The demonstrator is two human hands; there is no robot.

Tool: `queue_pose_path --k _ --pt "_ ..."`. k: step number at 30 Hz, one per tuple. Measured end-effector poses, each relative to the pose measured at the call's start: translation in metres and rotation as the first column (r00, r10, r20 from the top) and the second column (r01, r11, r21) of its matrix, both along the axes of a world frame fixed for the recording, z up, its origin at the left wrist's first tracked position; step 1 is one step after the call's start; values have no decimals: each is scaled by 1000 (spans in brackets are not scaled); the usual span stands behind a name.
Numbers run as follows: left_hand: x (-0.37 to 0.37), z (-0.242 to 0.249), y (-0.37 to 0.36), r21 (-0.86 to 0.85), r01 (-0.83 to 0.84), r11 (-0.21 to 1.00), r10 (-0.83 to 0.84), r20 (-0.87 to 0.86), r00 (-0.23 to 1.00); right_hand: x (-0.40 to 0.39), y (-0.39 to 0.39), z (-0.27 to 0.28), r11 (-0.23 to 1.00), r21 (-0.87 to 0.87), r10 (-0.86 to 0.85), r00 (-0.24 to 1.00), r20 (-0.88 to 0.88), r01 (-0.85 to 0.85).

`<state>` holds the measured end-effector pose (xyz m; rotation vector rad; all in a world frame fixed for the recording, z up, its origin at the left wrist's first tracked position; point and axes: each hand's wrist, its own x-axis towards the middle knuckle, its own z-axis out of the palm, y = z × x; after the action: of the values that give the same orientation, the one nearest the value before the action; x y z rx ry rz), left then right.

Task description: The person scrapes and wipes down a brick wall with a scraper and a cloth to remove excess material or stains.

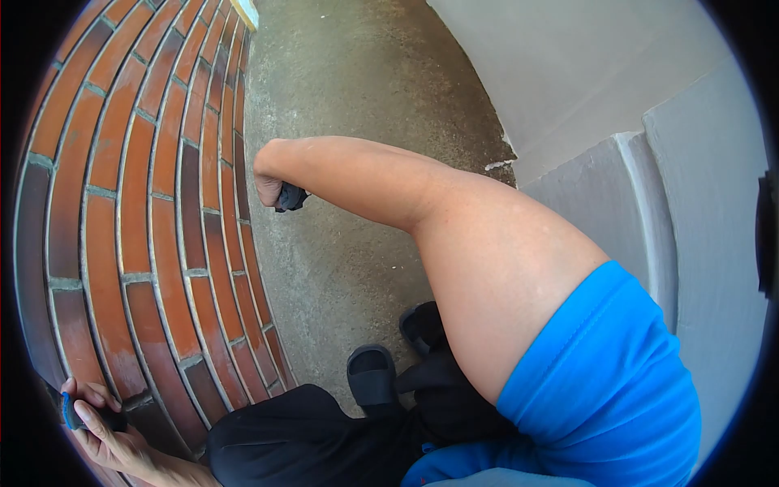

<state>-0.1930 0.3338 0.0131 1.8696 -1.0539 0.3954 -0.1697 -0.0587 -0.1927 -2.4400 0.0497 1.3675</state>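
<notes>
Counted: two hands, two dark objects, two black sandals (372,375), one brick wall (138,203). Your right hand (268,185), centre-left of frame, was clenched around dark cloth-like object (290,197); it stuck out right of fist, just beside wall face. Fingers themselves hidden behind fist. Your left hand (101,430), lower left corner, gripped dark flat object (89,415) with blue edge, thumb over it, pressed to bricks. Object partly cut off, hard to identify. Second sandal mostly hidden by your arm.
</notes>
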Motion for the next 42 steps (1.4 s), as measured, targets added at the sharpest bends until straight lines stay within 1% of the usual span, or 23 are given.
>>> queue_pose_path --k 1,4,7,10,13,16,19,22,25,28,31,34,37,38,39,42 --pt "1 0 1 -4 9 1000 -10 -13 1000 -2 1 2 1000 13 -14 1000 -3 14" --pt "3 1 5 -10 23 1000 -24 -44 999 9 1 -8 999 41 12 998 -62 -9" --pt "2 1 6 -1 6 1000 -6 -49 999 2 4 -4 994 43 -102 994 29 100" --pt "3 1 6 12 -2 1000 3 -35 999 13 4 -14 1000 26 -1 1000 -29 1" --pt "2 1 4 13 6 1000 -6 -30 1000 16 3 -15 999 11 35 997 -65 -34" --pt "2 1 4 20 5 1000 -4 -12 1000 17 4 -19 1000 -1 -9 997 -77 9" --pt "2 1 4 13 7 1000 -7 -12 1000 19 5 -21 1000 3 14 995 -102 -14" --pt "2 1 4 9 13 1000 -12 -20 1000 18 4 -19 999 8 39 995 -91 -38" --pt "3 1 5 15 18 1000 -17 -23 1000 13 6 -17 1000 -3 -15 999 -52 15" --pt "3 1 5 10 10 1000 -10 -17 1000 10 7 -12 999 15 -33 997 -63 34" --pt "2 0 2 -7 1 1000 -1 -23 1000 0 7 0 994 26 -109 994 26 109" --pt "-1 -1 0 -20 0 1000 0 -37 999 -6 8 7 991 44 -130 990 64 127" --pt "-3 -2 -1 -21 -11 1000 10 -29 1000 1 8 -1 988 54 -141 990 -12 142" --pt "-4 -3 -3 -22 -25 999 25 -15 1000 6 9 -8 995 48 -86 995 -50 88" --pt "-6 -3 -5 -24 -40 999 40 -2 999 11 7 -14 997 45 -56 997 -52 58" --pt "-9 -5 -8 -31 -51 998 51 -4 999 4 9 -3 999 34 45 996 -72 -42"
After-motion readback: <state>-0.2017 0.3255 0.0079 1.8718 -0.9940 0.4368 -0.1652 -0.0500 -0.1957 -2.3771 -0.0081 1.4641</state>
